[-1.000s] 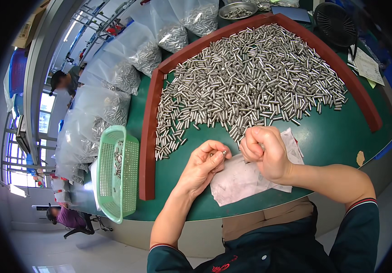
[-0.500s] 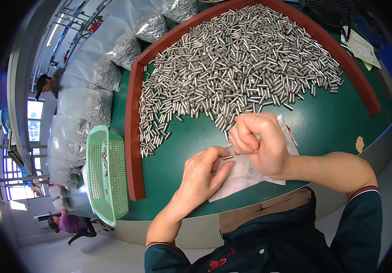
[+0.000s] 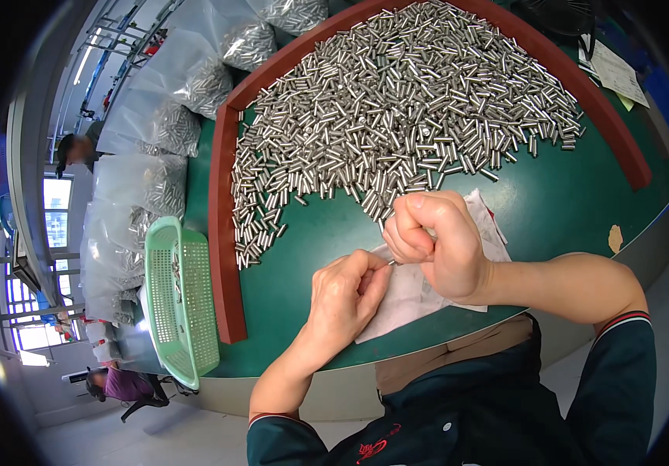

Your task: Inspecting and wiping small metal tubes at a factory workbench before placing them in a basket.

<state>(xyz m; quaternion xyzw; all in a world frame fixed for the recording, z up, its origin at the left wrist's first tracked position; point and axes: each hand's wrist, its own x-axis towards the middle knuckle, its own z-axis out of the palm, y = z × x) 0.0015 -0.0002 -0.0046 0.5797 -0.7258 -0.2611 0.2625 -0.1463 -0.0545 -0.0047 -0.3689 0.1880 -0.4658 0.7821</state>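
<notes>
A big heap of small shiny metal cylinders covers the green tabletop inside a red-brown raised border. My left hand and my right hand meet over a white cloth at the near edge of the table. Between the fingertips of both hands sits one small metal cylinder, pinched from both sides. My right hand is curled into a loose fist above it; more cylinders may lie inside the fist, hidden.
A light green plastic basket holding a few cylinders hangs off the table's left edge. Clear plastic bags of cylinders pile up beyond the border at left. Papers lie at the far right. Other people are at far left.
My hands have come together; the left fingertips now touch the cylinder at my right hand. The view has shifted, so the table sits more to the right.
</notes>
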